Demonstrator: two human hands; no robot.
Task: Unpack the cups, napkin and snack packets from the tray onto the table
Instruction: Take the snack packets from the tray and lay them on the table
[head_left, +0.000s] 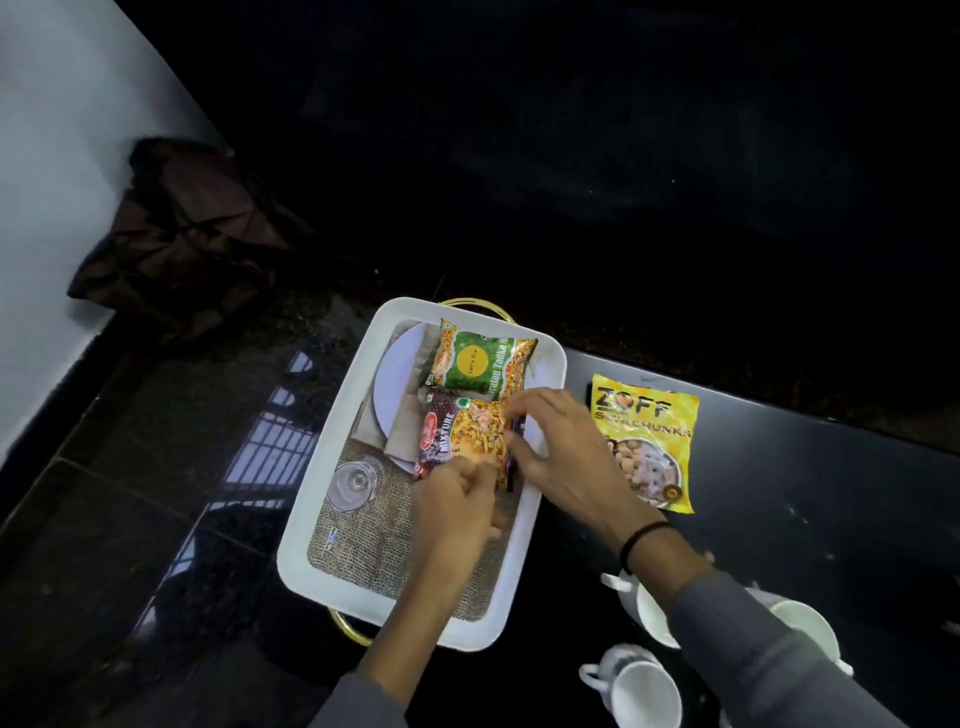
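Observation:
A white tray (332, 457) with gold handles lies on the black table. In it are a green snack packet (475, 361) at the far end and a purple Mixture packet (457, 439) just below it. My left hand (457, 506) grips the Mixture packet's near edge. My right hand (550, 447) holds its right edge. A yellow Zoff packet (647, 441) lies on the table right of the tray. Three white cups (641, 691) (647, 610) (805, 631) stand at the near right, partly hidden by my right sleeve. I see no napkin apart from the tray's printed picture.
The tray's floor (363, 545) bears a printed picture of burlap, a plate and a glass. A crumpled dark brown cloth (182, 234) lies at the far left by a white wall (52, 156). The glossy dark floor (156, 493) shows left of the table.

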